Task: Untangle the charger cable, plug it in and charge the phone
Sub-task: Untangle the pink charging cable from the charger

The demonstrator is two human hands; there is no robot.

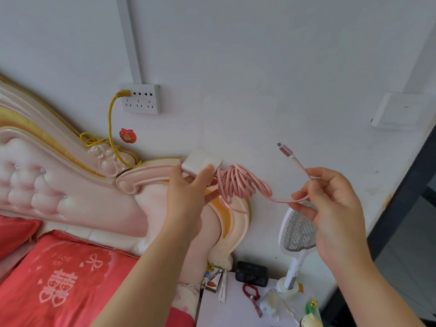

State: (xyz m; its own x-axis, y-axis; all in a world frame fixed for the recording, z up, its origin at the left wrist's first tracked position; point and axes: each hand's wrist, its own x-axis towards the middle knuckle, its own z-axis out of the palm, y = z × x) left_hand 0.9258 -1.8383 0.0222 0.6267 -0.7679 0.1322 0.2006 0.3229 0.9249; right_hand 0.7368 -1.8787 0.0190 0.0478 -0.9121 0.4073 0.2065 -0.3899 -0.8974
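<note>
Pink charger cable (236,182) hangs in mid-air between two raised hands, in front of a white wall and above the end of a pink headboard (70,185). Most of it is bunched in a tangled knot of loops just beside the white charger block (200,162), which the left hand (186,194) grips with its fingers (207,172) clamped around it. From the knot one strand runs to the right hand (330,204), whose fingers are pinched together on the cable near its free end; the pink plug (286,149) sticks up and to the left above that hand.

On the wall above the left hand sits a white socket strip (141,99) with a yellow cable (109,123) plugged into its left end and trailing down onto the headboard. A red apple sticker (127,135) is stuck below it, and a white wall switch (398,109) sits well apart at the right.

Below, a white worktop (236,312) carries an electric fly swatter (298,234) standing upright and small clutter. A red pillow (59,284) lies on the bed.
</note>
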